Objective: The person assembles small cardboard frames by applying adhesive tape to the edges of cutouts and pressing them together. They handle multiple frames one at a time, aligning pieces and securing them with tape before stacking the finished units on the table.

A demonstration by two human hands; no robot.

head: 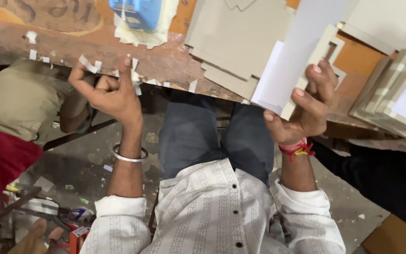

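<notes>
Fingers [323, 77] of the right hand [306, 110] pinch a white sheet [290, 66] over the workbench edge [175, 61]; left hand [109, 91] curls around a tape strip [89, 64]. Lay it flat.

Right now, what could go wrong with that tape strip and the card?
1. The tape strip dangles from the left hand and may fold onto itself or the fingers.
2. The right hand pinches the white sheet and grey card near one corner; they could slip apart.
</notes>
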